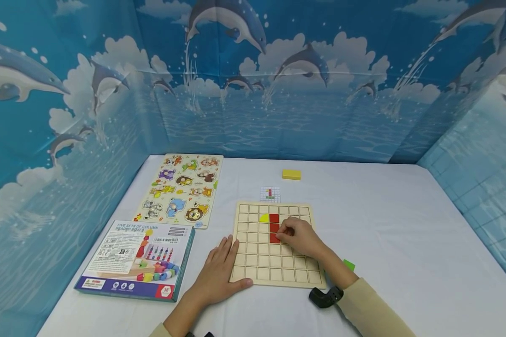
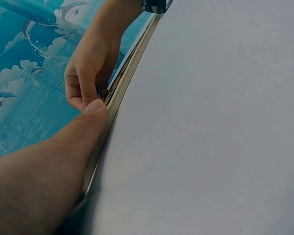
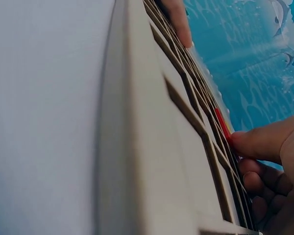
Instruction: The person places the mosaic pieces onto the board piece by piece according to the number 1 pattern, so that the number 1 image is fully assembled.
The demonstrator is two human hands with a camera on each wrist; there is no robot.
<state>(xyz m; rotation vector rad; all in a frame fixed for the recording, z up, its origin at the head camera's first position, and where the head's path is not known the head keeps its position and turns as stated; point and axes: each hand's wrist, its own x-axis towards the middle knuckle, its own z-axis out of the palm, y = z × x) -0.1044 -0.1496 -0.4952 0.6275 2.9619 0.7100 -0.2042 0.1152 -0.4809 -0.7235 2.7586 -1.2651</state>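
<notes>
three red squares (image 1: 274, 228) on gridded wooden board (image 1: 259, 261), right hand (image 1: 300, 237) at lowest

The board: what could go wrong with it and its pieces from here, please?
The right hand is at the lowest red piece; a slip might push that piece out of line. The left hand rests at the edge of the board; a shove could slide everything on it. The green piece lies by the right forearm, which might knock it away.
</notes>
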